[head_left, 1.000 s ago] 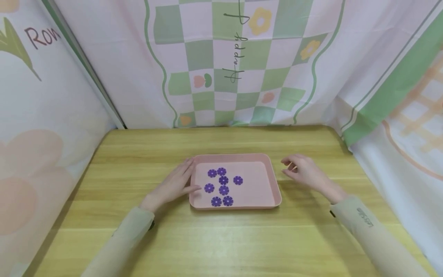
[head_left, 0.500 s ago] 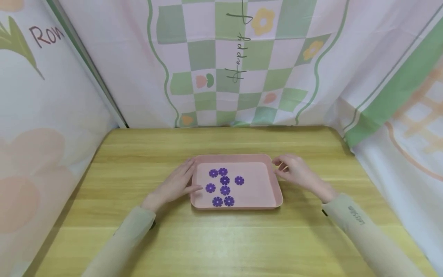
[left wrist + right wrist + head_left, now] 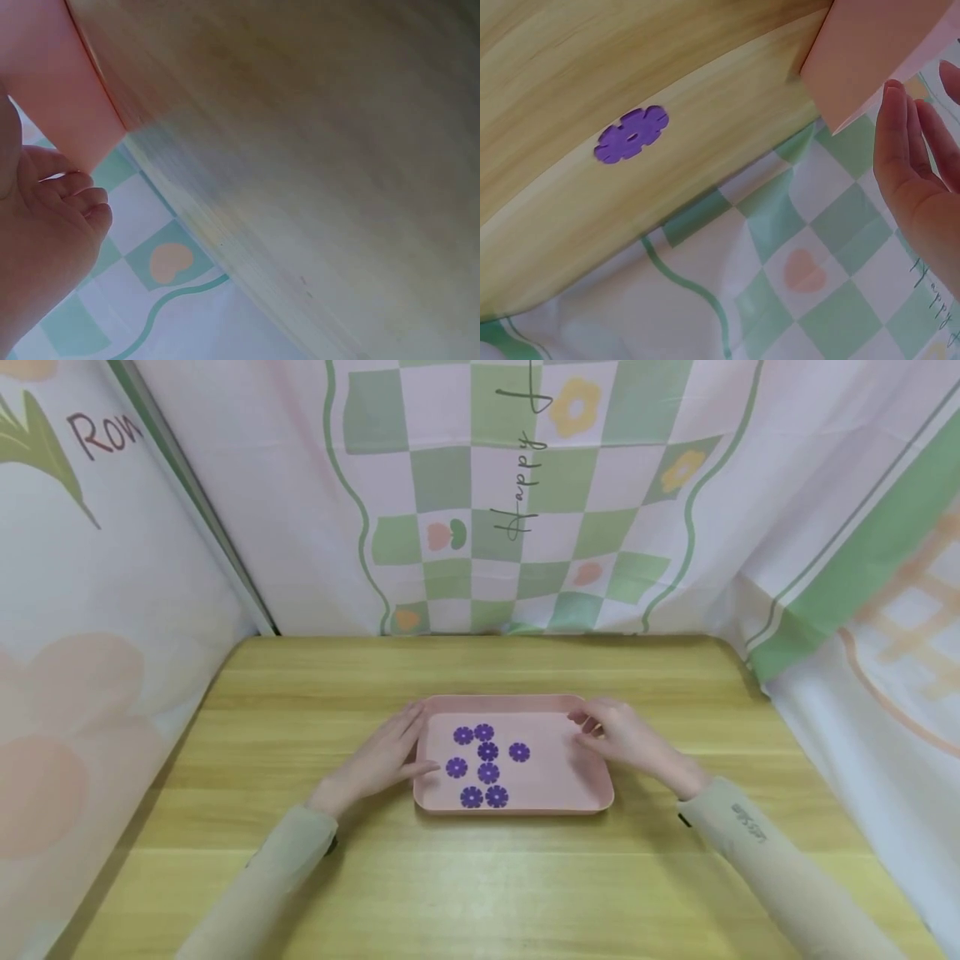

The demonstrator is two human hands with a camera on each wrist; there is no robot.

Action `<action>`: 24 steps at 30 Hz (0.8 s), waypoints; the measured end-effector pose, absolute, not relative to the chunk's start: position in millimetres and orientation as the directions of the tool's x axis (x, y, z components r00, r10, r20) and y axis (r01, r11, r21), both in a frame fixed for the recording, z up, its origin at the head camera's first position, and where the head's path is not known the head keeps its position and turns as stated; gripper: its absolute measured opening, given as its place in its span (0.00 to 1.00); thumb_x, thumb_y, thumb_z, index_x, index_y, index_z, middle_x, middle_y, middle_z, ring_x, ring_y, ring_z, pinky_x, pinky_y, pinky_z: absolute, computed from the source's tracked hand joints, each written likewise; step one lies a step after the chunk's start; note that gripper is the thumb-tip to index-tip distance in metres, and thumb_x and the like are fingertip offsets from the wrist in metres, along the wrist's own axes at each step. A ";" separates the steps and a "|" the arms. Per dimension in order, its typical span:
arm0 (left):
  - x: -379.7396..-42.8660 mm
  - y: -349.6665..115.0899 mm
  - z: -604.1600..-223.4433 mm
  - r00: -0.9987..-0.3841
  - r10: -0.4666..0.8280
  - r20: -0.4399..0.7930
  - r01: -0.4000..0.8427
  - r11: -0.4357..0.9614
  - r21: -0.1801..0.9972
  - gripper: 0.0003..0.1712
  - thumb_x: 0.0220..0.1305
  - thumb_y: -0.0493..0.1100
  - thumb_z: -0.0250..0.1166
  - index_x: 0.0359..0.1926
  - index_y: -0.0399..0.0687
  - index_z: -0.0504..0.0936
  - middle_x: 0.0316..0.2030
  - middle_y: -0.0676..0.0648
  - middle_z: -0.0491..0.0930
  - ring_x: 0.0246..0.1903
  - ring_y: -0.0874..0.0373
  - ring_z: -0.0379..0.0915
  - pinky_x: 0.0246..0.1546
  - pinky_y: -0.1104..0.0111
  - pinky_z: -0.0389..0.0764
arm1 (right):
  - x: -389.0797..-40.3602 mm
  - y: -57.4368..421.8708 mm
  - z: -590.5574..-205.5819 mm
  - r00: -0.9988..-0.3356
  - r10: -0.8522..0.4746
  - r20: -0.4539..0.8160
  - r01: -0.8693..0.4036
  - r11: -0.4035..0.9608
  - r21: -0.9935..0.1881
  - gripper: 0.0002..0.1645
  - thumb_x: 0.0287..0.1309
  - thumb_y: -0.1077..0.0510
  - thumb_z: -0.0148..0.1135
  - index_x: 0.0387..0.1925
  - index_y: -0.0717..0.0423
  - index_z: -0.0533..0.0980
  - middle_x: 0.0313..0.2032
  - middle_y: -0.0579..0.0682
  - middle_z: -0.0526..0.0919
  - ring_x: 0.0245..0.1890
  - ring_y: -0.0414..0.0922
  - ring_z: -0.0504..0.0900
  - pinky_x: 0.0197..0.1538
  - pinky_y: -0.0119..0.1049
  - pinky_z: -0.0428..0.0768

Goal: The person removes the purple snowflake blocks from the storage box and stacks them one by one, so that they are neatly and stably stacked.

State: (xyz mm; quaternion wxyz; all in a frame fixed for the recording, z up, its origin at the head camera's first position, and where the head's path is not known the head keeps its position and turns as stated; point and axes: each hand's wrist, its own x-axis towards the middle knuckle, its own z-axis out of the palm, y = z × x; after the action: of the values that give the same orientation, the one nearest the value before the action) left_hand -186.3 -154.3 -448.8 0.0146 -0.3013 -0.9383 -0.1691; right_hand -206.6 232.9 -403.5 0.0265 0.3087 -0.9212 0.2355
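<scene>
A shallow pink tray (image 3: 551, 785) lies on the table. Several purple notched, flower-shaped plastic discs (image 3: 519, 752) are spread over its left half. My left hand (image 3: 375, 760) rests along the tray's left wall, fingers extended near the back corner and thumb reaching over the rim. My right hand (image 3: 618, 735) is over the tray's right end with loosely bent fingers and nothing visible between them. In the right wrist view, one more purple disc (image 3: 632, 136) lies on the bare wood outside the tray; the head view does not show it.
The wooden table (image 3: 487, 885) extends around the tray on all sides. Beyond its back edge hangs a printed curtain (image 3: 495, 485) with green checks. More patterned cloth stands close along the left and right sides.
My right hand has moved left, from beside the tray to over its right end. My left hand stays at the left wall, and the discs keep their places in the tray.
</scene>
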 end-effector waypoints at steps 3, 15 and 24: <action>-186.5 -154.1 -448.5 -0.820 0.560 0.121 0.566 0.762 0.315 0.55 0.65 0.64 0.62 0.75 0.31 0.51 0.76 0.30 0.50 0.76 0.36 0.48 0.77 0.45 0.55 | -206.2 226.6 -404.7 -0.793 -0.578 0.193 -0.599 0.685 -0.414 0.15 0.53 0.70 0.68 0.44 0.66 0.79 0.39 0.61 0.87 0.35 0.50 0.86 0.39 0.41 0.89; -183.6 -152.6 -444.5 -0.821 0.556 0.130 0.566 0.761 0.319 0.53 0.65 0.61 0.63 0.74 0.30 0.52 0.75 0.30 0.50 0.76 0.35 0.49 0.76 0.44 0.56 | -204.8 210.1 -409.9 -0.804 -0.584 0.112 -0.559 0.678 -0.477 0.15 0.56 0.66 0.68 0.45 0.67 0.80 0.41 0.61 0.87 0.38 0.50 0.86 0.43 0.41 0.89; -184.2 -151.9 -445.3 -0.820 0.558 0.128 0.566 0.759 0.322 0.54 0.65 0.62 0.62 0.75 0.30 0.51 0.76 0.30 0.50 0.76 0.36 0.49 0.77 0.45 0.55 | -206.0 204.2 -407.2 -0.795 -0.604 0.062 -0.549 0.671 -0.499 0.15 0.56 0.63 0.69 0.46 0.65 0.81 0.40 0.58 0.87 0.38 0.48 0.86 0.44 0.39 0.89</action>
State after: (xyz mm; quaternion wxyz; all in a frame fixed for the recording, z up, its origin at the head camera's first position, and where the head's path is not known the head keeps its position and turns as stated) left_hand -184.2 -151.9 -445.3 0.0121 -0.2996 -0.9377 -0.1756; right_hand -206.0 204.2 -407.2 -0.0544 0.3158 -0.9124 0.2547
